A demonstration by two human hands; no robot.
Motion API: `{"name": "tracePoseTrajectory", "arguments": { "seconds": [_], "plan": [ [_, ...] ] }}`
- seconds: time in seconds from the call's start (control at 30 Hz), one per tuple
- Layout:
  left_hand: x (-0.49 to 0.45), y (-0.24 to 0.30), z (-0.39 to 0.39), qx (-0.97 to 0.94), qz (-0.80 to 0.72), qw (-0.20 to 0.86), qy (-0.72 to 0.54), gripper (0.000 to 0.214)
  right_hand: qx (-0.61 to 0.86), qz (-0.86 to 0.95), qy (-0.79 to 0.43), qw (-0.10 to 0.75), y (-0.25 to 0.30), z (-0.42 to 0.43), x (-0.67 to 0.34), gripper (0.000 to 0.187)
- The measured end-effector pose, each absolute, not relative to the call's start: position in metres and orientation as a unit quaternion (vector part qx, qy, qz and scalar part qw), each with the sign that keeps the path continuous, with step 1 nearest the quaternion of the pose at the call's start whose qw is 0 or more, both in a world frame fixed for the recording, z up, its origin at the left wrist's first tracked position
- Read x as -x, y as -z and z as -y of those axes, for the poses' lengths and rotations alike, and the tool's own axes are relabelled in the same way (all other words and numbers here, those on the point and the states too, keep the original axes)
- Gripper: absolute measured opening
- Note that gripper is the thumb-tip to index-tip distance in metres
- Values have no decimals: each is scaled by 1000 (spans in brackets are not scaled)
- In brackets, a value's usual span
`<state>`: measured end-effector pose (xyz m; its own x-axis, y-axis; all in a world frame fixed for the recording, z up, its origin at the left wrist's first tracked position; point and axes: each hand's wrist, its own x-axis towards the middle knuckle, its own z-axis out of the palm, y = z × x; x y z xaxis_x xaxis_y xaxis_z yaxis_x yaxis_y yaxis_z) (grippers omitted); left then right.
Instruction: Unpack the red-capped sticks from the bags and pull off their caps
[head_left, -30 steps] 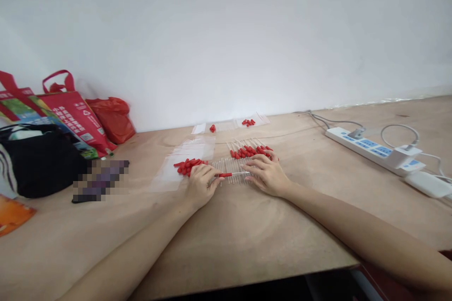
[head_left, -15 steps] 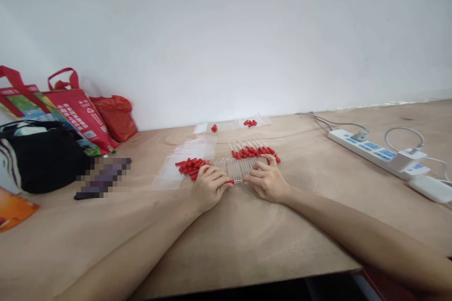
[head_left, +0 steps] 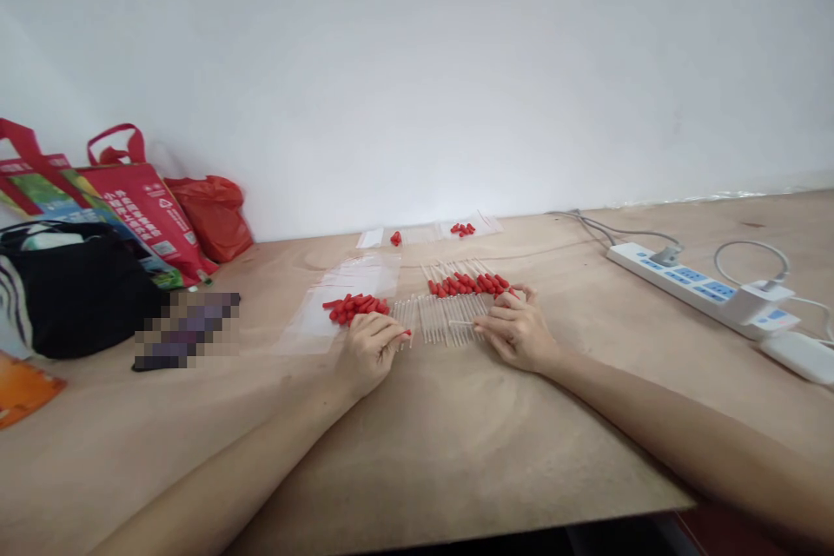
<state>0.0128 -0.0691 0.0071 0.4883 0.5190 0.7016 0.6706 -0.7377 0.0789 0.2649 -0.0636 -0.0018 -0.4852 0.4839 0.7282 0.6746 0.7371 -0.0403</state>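
My left hand point(head_left: 373, 352) pinches a small red rubber bulb point(head_left: 405, 334) between thumb and fingertips. In my right hand point(head_left: 521, 328) is a thin clear glass tube point(head_left: 461, 324), its free end pointing left toward the bulb; a gap separates the two. Between my hands lies a row of loose glass tubes point(head_left: 433, 317). Behind them, several tubes fitted with red bulbs, the droppers point(head_left: 466, 283), lie side by side, close to my right fingers. A heap of red bulbs point(head_left: 355, 307) sits on a clear plastic bag point(head_left: 313, 326) just beyond my left hand.
Toward the wall lie more bagged red bulbs point(head_left: 462, 229) and tubes point(head_left: 422, 234). A white power strip point(head_left: 678, 278) with plugs and cables stands at right. Shopping bags point(head_left: 149, 208), a black bag point(head_left: 78, 295) and a pixelated dark object point(head_left: 188, 330) occupy the left side.
My hands have moved apart, left hand leftward, right hand rightward. The bulb and the tube, close together before, now have a wider gap between them.
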Motion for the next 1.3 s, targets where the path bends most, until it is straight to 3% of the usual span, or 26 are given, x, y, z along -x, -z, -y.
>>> {"name": "tracePoseTrajectory", "arguments": {
  "seconds": [0.13, 0.37, 0.5, 0.67, 1.03, 1.3],
  "plan": [
    [-11, -13, 61, 807, 406, 39, 427, 18, 396, 817, 99, 408, 4, 60, -260, 15],
    [40, -28, 26, 674, 593, 24, 440, 29, 447, 781, 115, 420, 5, 49, -235, 15],
    [68, -27, 13, 622, 642, -4, 447, 34, 460, 781, 150, 394, 4, 42, -224, 17],
    [71, -23, 10, 623, 680, 22, 385, 25, 460, 806, 156, 339, 5, 45, -211, 18],
    [67, -21, 13, 636, 681, 28, 362, 26, 464, 842, 122, 248, -4, 60, -210, 51],
    [45, -33, 24, 687, 596, 162, 383, 21, 511, 793, 130, 305, -8, 52, -235, 39]
  ]
}}
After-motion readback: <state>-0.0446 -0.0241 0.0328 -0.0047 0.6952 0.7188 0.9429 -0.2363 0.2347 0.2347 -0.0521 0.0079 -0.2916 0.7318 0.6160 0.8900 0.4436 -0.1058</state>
